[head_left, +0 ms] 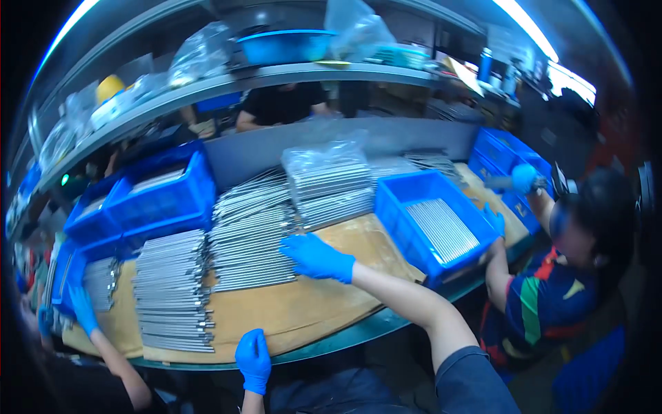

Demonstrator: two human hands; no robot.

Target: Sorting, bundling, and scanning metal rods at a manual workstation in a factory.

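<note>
- Right hand [317,257], fingers spread flat, is pressing on the middle rod stack [252,238]; a nudge could be sliding rods off.
- Left hand [254,359], loosely curled and empty, is resting at the near table edge [324,345].

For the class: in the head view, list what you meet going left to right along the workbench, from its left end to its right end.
A co-worker's gloved hand → stack of metal rods → the person's left hand at the bench edge → the person's right hand on the rod pile → blue bin of rods → another co-worker.
</note>
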